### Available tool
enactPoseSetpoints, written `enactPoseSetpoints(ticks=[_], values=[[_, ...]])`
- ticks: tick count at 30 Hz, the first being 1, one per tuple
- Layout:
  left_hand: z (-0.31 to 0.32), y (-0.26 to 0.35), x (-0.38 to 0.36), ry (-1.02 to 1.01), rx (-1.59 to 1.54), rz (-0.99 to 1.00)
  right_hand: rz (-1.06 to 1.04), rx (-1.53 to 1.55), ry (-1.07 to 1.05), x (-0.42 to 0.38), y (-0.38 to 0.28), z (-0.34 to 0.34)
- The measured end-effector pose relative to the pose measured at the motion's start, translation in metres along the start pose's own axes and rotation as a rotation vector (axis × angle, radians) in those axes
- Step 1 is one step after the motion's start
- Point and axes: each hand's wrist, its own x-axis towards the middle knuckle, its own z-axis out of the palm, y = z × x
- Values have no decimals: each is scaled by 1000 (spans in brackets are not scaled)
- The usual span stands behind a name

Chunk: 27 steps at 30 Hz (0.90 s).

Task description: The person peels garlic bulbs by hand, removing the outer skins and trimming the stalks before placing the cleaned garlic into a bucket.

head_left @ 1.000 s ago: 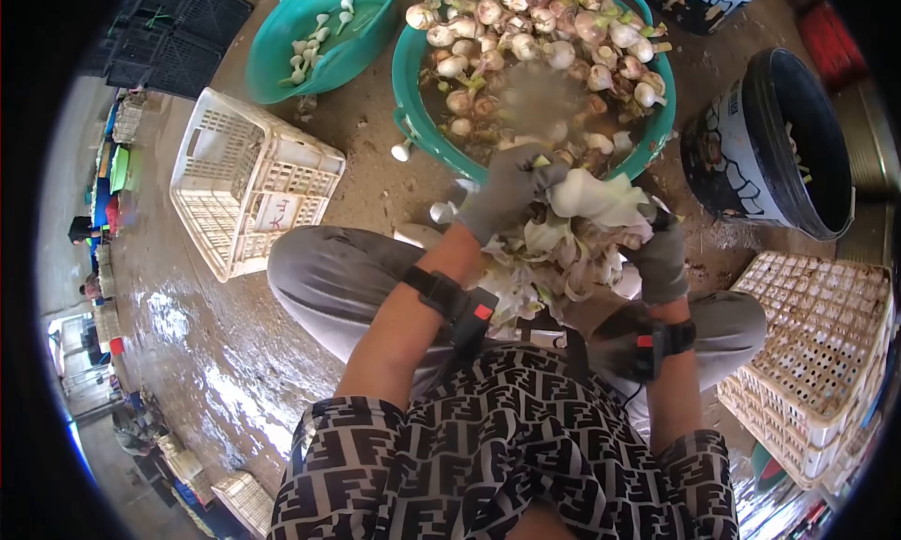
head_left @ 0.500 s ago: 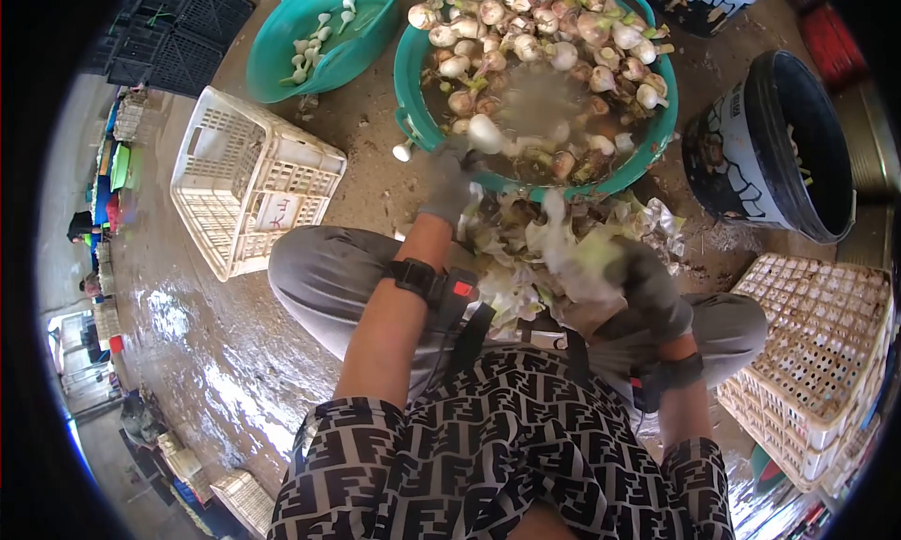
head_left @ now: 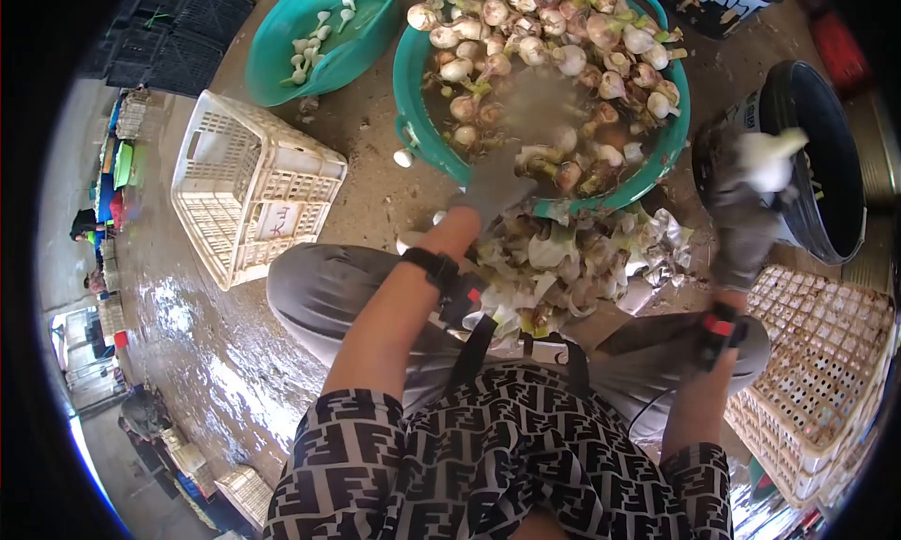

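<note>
My right hand (head_left: pixel 746 228), in a grey glove, is closed around a white garlic bulb (head_left: pixel 768 162) with a pale green stalk, in front of the black bucket's (head_left: pixel 820 90) opening. My left hand (head_left: pixel 497 185), also gloved, reaches over the near rim of a round teal tub (head_left: pixel 405 82); motion blurs its fingers. Many garlic bulbs (head_left: pixel 569 60) with brownish skins fill the tub, in murky water. Against the tub's near side lies a heap of stripped garlic skins (head_left: pixel 554 263), between my knees.
A second teal basin (head_left: pixel 267 71) at upper left holds several clean white bulbs. White plastic crates stand left (head_left: pixel 258 202) and right (head_left: pixel 826 343). One loose bulb (head_left: pixel 403 158) lies on the wet floor beside the tub. Other people (head_left: pixel 84 226) work at far left.
My right hand has swung from the skin heap rightward and up to the black bucket, carrying the garlic bulb. My left hand has moved right, over the tub's near rim.
</note>
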Motion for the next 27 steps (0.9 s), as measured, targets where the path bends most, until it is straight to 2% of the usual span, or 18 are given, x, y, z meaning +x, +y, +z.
enactPoseSetpoints(ticks=[1,3,4,5,7,8,10,11,14,16,17,20,21,24,27], values=[[-2,-2,11,-123,11,-59,-197,-596,-13,4,13,1],[15,-4,27,-89,143,-68,-592,-1791,-36,17,35,-4],[23,-2,35,-68,207,-70,-624,-2191,80,17,33,0],[25,4,41,-134,146,-160,-646,-2589,211,19,30,3],[34,-2,53,-175,147,-164,-872,-2913,498,3,-11,6],[38,-5,57,-198,149,-169,-1299,-3018,501,-6,-35,-3],[20,-1,51,-280,86,-60,-1453,-3106,1007,-28,-69,12],[5,1,49,-313,60,-3,-1465,-3185,1088,-30,-82,10],[-28,4,22,-373,-257,-113,-1484,-3389,1348,-36,-114,2],[-27,10,3,-220,-128,36,-1467,-3512,1511,-30,-130,7],[-25,15,-6,-143,-66,114,-1558,-3645,1509,-27,-142,10],[-26,40,-30,-220,-177,141,-1605,-3520,1646,-9,-144,-17],[-36,52,-42,-236,-242,196,-1707,-3578,1766,3,-141,-39],[-24,57,-57,-85,-355,266,-1649,-3422,1321,-14,-135,-29],[3,47,-64,87,-320,442,-1458,-3473,1354,-21,-122,-35]])
